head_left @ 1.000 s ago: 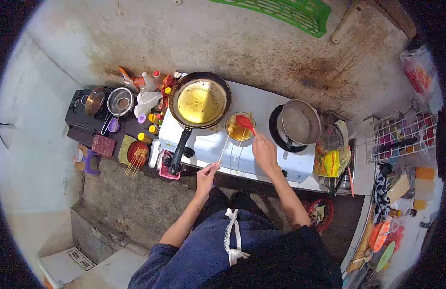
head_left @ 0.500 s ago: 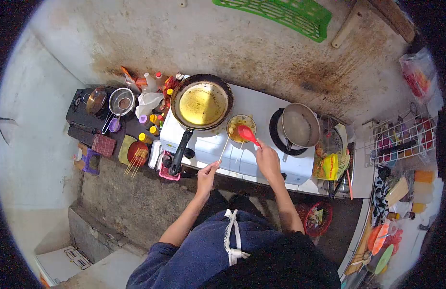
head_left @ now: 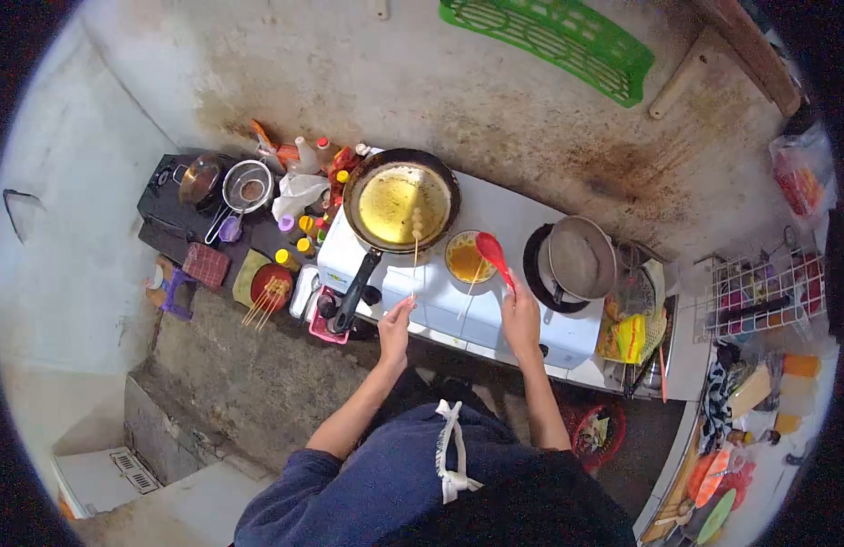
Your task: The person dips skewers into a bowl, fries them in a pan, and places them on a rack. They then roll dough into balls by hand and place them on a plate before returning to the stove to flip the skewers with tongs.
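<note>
A thin skewer [head_left: 416,260] is pinched in my left hand [head_left: 396,333]; its food-covered end lies over the right part of the frying pan [head_left: 356,161], which has yellow oil [head_left: 385,202] in it. My right hand [head_left: 520,319] is closed on the handle of a red spoon [head_left: 491,248], held at the right rim of a bowl of yellow-orange liquid [head_left: 465,258]. Another stick [head_left: 474,284] leans out of that bowl. Left of the stove [head_left: 495,205], several skewers [head_left: 270,296] rest on a red plate [head_left: 258,278].
A grey pot [head_left: 581,259] sits on the right burner. The pan's black handle [head_left: 354,296] points toward me. Bottles and jars [head_left: 306,225] stand left of the pan, near a strainer [head_left: 249,187]. A yellow packet [head_left: 632,338] lies at the right, beside a wire rack [head_left: 764,283].
My left hand has moved the skewer from the bowl to over the pan. The red spoon has turned more upright and shifted to the bowl's right rim. The whole view has shifted slightly.
</note>
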Available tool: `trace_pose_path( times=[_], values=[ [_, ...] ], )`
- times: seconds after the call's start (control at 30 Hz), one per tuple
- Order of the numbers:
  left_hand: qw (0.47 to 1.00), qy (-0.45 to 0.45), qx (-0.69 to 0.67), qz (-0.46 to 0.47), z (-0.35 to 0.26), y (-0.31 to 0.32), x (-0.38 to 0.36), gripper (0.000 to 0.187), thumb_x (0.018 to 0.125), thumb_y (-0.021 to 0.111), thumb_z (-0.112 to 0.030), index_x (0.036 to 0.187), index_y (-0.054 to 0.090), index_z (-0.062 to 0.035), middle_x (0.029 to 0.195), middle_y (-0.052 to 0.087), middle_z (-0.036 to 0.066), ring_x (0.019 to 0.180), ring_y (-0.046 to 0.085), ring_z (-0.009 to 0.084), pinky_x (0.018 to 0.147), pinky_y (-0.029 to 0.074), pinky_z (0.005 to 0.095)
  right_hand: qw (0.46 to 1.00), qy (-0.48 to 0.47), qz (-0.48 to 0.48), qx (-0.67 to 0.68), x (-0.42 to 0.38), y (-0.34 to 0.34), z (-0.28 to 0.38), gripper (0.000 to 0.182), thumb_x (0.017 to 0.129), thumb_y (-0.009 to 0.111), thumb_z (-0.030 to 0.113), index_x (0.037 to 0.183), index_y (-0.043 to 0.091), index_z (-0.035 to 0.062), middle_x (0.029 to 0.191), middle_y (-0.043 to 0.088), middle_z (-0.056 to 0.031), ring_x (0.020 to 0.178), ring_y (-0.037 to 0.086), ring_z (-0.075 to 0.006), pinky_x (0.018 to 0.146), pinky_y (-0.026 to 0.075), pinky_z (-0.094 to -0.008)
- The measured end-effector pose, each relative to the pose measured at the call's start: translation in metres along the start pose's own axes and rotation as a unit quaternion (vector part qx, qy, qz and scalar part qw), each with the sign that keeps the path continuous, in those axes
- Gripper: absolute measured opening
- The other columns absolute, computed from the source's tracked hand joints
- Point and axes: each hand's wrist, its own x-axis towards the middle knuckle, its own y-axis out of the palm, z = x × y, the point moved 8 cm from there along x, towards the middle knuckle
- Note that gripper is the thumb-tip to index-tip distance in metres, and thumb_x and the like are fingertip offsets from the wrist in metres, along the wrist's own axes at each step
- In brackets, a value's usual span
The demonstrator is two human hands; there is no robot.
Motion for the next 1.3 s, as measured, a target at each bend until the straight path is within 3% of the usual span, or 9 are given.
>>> trace_pose_path(
  times=[0.07, 0.17, 0.33, 0.5, 0.63, 0.73, 0.87, 0.97, 1.3],
  values=[
    [0.997, -0.034, -0.047, -0.042, 0.003, -0.003, 0.004, 0.032, 0.085, 0.054, -0.020, 0.106, 0.056, 0.0036, 0.101, 0.059, 0.005, 0.095, 0.051, 0.0098, 0.086, 0.035, 0.0218, 0.999, -0.006, -0.035, 0.004, -0.003, 0.003, -0.013, 0.036, 0.083, 0.041, 0.011, 0.118, 0.048, 0.0057, 0.082, 0.057, -0.0245, 0.071, 0.057, -0.0337, 0.064, 0.042, -0.0390],
    [0.996, -0.034, -0.056, -0.054, 0.008, -0.002, 0.020, 0.033, 0.085, 0.054, -0.021, 0.107, 0.055, 0.0034, 0.102, 0.058, 0.005, 0.097, 0.050, 0.0104, 0.086, 0.036, 0.0222, 0.998, 0.049, 0.017, 0.023, -0.008, 0.005, -0.010, 0.034, 0.085, 0.040, 0.012, 0.116, 0.048, 0.0013, 0.097, 0.056, -0.0228, 0.088, 0.055, -0.0362, 0.077, 0.042, -0.0409],
    [0.994, -0.019, -0.087, -0.064, 0.016, -0.001, 0.039, 0.034, 0.084, 0.055, -0.022, 0.108, 0.055, 0.0030, 0.101, 0.059, 0.003, 0.087, 0.050, 0.0068, 0.079, 0.038, 0.0213, 0.998, 0.044, 0.031, 0.033, -0.011, 0.017, -0.011, 0.034, 0.084, 0.041, 0.012, 0.115, 0.048, 0.0010, 0.097, 0.057, -0.0222, 0.089, 0.055, -0.0354, 0.078, 0.043, -0.0408],
    [0.979, -0.139, -0.142, -0.050, 0.039, 0.003, 0.033, 0.035, 0.081, 0.060, -0.030, 0.106, 0.058, -0.0071, 0.096, 0.059, -0.003, 0.060, 0.039, 0.0016, 0.058, 0.035, 0.0193, 1.000, 0.010, 0.021, 0.004, -0.008, 0.034, -0.008, 0.034, 0.084, 0.043, 0.014, 0.116, 0.050, 0.0045, 0.095, 0.058, -0.0232, 0.085, 0.057, -0.0350, 0.076, 0.043, -0.0391],
    [0.956, -0.253, -0.147, -0.011, 0.078, 0.002, 0.001, 0.033, 0.080, 0.058, -0.034, 0.104, 0.057, -0.0108, 0.089, 0.057, -0.006, 0.059, 0.041, 0.0030, 0.056, 0.033, 0.0183, 0.997, 0.018, 0.066, -0.021, -0.006, 0.048, -0.001, 0.035, 0.084, 0.040, 0.015, 0.115, 0.047, 0.0000, 0.097, 0.056, -0.0221, 0.088, 0.055, -0.0358, 0.077, 0.043, -0.0424],
    [0.929, -0.328, -0.148, 0.085, 0.088, 0.008, -0.031, 0.032, 0.081, 0.056, -0.032, 0.103, 0.055, -0.0092, 0.085, 0.056, -0.005, 0.060, 0.043, 0.0037, 0.055, 0.034, 0.0190, 0.996, 0.028, 0.087, -0.022, -0.006, 0.063, -0.002, 0.036, 0.084, 0.040, 0.015, 0.116, 0.045, -0.0010, 0.097, 0.056, -0.0218, 0.089, 0.054, -0.0358, 0.077, 0.043, -0.0425],
    [0.944, -0.234, -0.003, 0.231, 0.058, 0.015, -0.044, 0.024, 0.083, 0.053, -0.021, 0.101, 0.055, -0.0050, 0.085, 0.057, -0.001, 0.067, 0.050, 0.0052, 0.060, 0.039, 0.0188, 0.993, 0.041, 0.107, -0.028, -0.008, 0.075, 0.000, 0.039, 0.084, 0.041, 0.017, 0.119, 0.042, -0.0016, 0.102, 0.054, -0.0213, 0.091, 0.054, -0.0354, 0.079, 0.043, -0.0427],
    [0.935, -0.118, 0.057, 0.329, 0.033, 0.025, -0.049, 0.024, 0.078, 0.059, -0.007, 0.101, 0.053, -0.0010, 0.087, 0.059, 0.002, 0.083, 0.054, 0.0071, 0.076, 0.042, 0.0228, 0.993, 0.040, 0.102, -0.034, -0.008, 0.081, 0.001, 0.040, 0.084, 0.042, 0.018, 0.119, 0.041, -0.0015, 0.103, 0.053, -0.0209, 0.090, 0.054, -0.0353, 0.078, 0.043, -0.0426],
    [0.810, -0.109, 0.183, 0.547, 0.044, 0.053, -0.081, 0.031, 0.079, 0.058, -0.006, 0.109, 0.050, 0.0006, 0.080, 0.062, 0.004, 0.073, 0.056, 0.0081, 0.069, 0.045, 0.0217, 0.991, 0.048, 0.104, -0.063, -0.026, 0.068, 0.022, 0.051, 0.080, 0.051, 0.021, 0.125, 0.033, 0.0020, 0.096, 0.050, -0.0173, 0.083, 0.055, -0.0361, 0.071, 0.045, -0.0431]
  ],
)
